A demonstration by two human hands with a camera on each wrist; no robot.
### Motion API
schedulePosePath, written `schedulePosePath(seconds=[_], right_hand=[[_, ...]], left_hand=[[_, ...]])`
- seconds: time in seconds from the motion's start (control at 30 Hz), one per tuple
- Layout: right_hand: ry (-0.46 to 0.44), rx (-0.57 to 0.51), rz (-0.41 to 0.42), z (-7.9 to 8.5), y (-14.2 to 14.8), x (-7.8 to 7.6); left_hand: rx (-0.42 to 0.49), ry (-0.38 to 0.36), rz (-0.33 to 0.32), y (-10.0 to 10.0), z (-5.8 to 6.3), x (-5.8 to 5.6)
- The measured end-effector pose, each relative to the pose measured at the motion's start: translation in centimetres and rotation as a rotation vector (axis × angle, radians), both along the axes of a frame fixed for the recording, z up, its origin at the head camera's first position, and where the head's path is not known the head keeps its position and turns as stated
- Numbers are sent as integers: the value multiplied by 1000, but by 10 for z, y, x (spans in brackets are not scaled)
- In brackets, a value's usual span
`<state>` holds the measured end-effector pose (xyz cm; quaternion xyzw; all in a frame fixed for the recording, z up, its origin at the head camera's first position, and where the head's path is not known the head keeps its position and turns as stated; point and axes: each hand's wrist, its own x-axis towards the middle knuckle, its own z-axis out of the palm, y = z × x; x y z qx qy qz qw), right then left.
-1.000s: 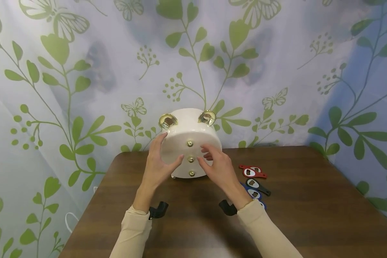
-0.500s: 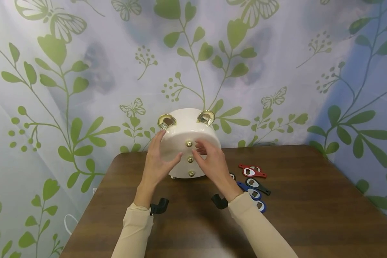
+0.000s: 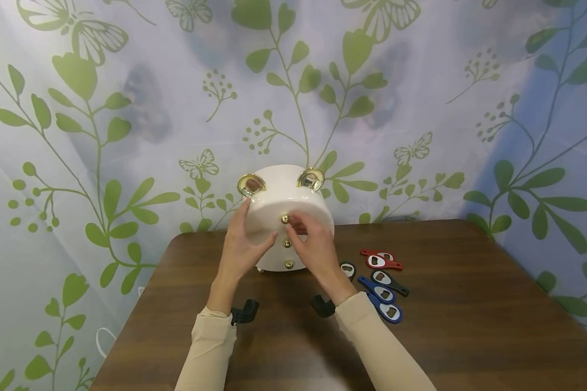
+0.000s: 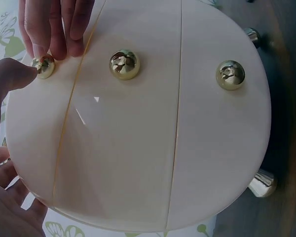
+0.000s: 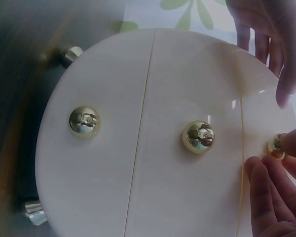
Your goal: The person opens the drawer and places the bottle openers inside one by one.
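Observation:
A round white drawer box (image 3: pixel 269 231) stands upright against the backdrop, with two gold ears on top and three gold knobs down its front. My right hand (image 3: pixel 312 241) pinches the top knob (image 5: pixel 275 146) between thumb and fingers, as the right wrist view shows. At the box's left side is my left hand (image 3: pixel 237 247), its fingers along the edge and its thumb spread in front; whether they press on it I cannot tell. In the left wrist view, two seams (image 4: pixel 178 113) divide the front, and all three knobs are visible.
Several bottle openers lie on the brown table (image 3: pixel 445 304) to the right: red ones (image 3: pixel 382 260), black ones (image 3: pixel 390 283) and blue ones (image 3: pixel 390 311). Close behind the box hangs a leaf-patterned cloth (image 3: pixel 176 108).
My right hand has moved left and inward, from the box's right side onto the top knob. My left hand stays by the left edge. The box has not visibly moved.

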<state>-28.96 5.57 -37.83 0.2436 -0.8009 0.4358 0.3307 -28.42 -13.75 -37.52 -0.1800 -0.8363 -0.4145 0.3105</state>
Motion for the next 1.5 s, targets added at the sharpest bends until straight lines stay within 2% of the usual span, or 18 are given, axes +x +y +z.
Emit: schedulePosePath(seconds=[0.23, 0.47, 0.7, 1.0, 1.2, 1.5], right_hand=[[64, -3, -47, 0, -5, -4], [107, -20, -65, 3, -10, -6], [125, -42, -101, 4, -14, -5], [135, -66, -139, 1, -19, -8], [152, -55, -158, -1, -19, -9], [170, -58, -155, -5, -21, -9]], left_hand=[[4, 22, 14, -1, -4, -5], [55, 110, 15, 1, -7, -13], [82, 152, 17, 4, -9, -14], [84, 148, 13, 3, -11, -15], [82, 117, 10, 2, -12, -14], [73, 103, 14, 0, -15, -14]])
